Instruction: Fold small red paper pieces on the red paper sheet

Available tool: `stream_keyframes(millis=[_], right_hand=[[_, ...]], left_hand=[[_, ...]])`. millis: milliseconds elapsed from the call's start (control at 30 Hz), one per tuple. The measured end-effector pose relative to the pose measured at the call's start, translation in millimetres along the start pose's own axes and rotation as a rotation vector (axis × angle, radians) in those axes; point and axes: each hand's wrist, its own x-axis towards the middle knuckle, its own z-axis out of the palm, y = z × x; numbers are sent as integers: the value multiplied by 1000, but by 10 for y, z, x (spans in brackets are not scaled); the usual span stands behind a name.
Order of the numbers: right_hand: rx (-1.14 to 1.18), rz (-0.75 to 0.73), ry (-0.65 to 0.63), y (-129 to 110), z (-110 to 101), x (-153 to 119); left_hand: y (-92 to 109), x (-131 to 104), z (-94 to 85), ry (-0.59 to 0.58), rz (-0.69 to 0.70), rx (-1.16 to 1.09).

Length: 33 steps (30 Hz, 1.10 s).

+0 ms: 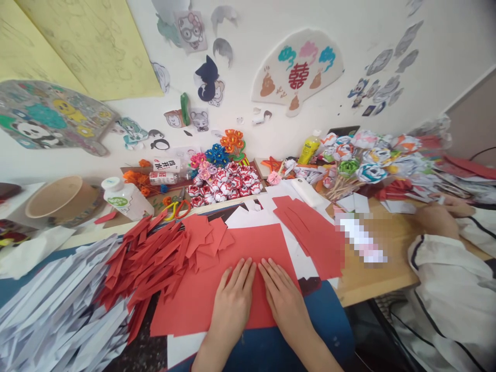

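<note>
Both my hands lie flat on a large sheet of red paper (186, 310), fingers stretched out and pointing away from me. My left hand (234, 294) and my right hand (279, 289) almost meet at the fingertips near the middle of the sheet. Nothing is held in either of them. To the left, a heap of folded red paper strips (155, 258) overlaps the sheet's edge, with several small red paper pieces (207, 235) at its top. More red paper sheets (306, 227) lie to the right over white paper.
A pile of folded white paper strips (58, 299) fills the left. Behind stand red-and-white paper flowers (228, 183), scissors (176, 209), a white bottle (126, 199) and a round bowl (60, 199). At right, a co-worker's hands (442, 214) are near a bunch of paper flowers (368, 155).
</note>
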Motion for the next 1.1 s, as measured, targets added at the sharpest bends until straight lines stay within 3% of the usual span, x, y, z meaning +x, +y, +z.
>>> stream_keyframes(millis=[600, 800, 1100], right_hand=[[-187, -42, 41, -54, 32, 24], [-276, -59, 35, -101, 75, 62], [-267, -55, 5, -94, 63, 48]], left_hand=[[-53, -11, -62, -62, 81, 67], [-18, -20, -66, -26, -17, 121], [-143, -175, -178, 29, -295, 123]])
